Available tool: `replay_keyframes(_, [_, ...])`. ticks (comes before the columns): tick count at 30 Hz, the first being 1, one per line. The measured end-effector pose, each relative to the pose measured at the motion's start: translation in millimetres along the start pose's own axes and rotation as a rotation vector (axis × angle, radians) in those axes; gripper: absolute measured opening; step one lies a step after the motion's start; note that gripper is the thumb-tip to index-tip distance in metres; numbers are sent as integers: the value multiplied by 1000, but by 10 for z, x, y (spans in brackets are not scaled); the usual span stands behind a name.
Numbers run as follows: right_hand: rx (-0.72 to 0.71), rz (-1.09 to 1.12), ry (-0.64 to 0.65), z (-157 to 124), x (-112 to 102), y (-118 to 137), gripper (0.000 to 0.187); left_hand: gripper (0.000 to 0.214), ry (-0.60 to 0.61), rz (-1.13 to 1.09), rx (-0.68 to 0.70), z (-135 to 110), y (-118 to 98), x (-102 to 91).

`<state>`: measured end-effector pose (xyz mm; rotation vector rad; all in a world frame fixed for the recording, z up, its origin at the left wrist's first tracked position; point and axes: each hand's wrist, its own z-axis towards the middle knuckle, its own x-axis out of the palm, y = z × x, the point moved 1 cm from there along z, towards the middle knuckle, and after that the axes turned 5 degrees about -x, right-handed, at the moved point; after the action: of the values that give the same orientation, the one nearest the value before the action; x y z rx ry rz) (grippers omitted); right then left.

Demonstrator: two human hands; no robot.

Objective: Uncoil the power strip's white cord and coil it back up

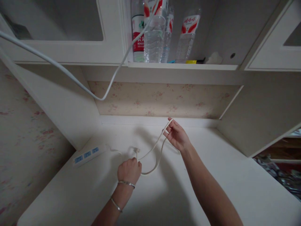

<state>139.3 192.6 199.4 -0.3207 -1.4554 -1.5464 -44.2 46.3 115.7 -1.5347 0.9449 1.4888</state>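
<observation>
A white power cord is looped between my two hands above the white counter. My left hand, with two bracelets on the wrist, is closed in a fist around the cord's lower part. Up and to the right, my right hand holds the top of the loop between thumb and fingers. Just beyond my left hand is a small pale piece that looks like a plug, at the cord's end. To the left lies a white power strip with blue socket faces, a cord running out of its right end.
Overhead, a shelf holds several plastic bottles and a yellow object. A thicker white cable hangs across the upper left, close to the camera. Side panels flank the counter, with floral wallpaper behind.
</observation>
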Motion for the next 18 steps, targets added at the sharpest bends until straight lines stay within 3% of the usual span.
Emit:
replay_keyframes(4, [-42, 125, -109, 21, -54, 89, 14, 43, -165, -14, -58, 55, 67, -66])
replay_keyframes(8, [-67, 94, -114, 49, -71, 116, 11, 46, -241, 46, 18, 77, 120, -85])
replay_keyframes(13, [-38, -227, 4, 77, -17, -51, 25, 38, -155, 2, 98, 46, 132, -80])
replay_keyframes(18, [269, -714, 218, -61, -59, -543, 37, 34, -69, -215, 106, 23, 110, -197])
